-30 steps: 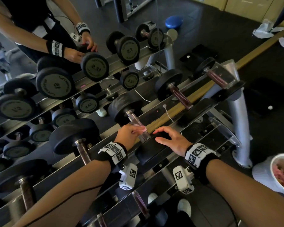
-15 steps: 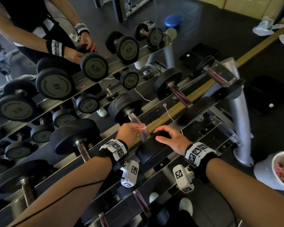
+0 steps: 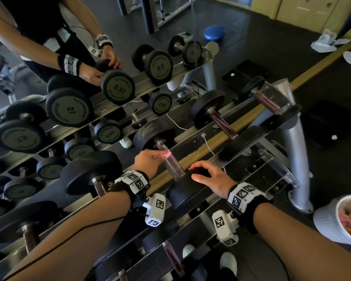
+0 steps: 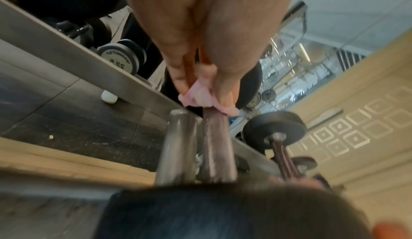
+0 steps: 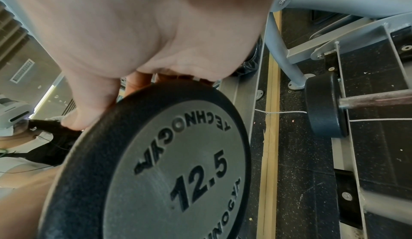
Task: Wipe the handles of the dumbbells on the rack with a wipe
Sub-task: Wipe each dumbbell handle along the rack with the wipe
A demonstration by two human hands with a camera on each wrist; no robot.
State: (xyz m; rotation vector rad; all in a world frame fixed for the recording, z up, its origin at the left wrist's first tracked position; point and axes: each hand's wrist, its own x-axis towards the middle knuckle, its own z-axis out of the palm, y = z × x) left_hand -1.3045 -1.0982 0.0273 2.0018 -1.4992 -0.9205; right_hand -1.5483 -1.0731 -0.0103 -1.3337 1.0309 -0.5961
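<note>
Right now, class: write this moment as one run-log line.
left hand: grips pink wipe round metal dumbbell handle | right hand: holds black 12.5 end disc | phase: wiping

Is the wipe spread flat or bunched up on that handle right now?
Bunched. The pink wipe is crumpled into folds, pinched by the left hand around the dumbbell handle.
</note>
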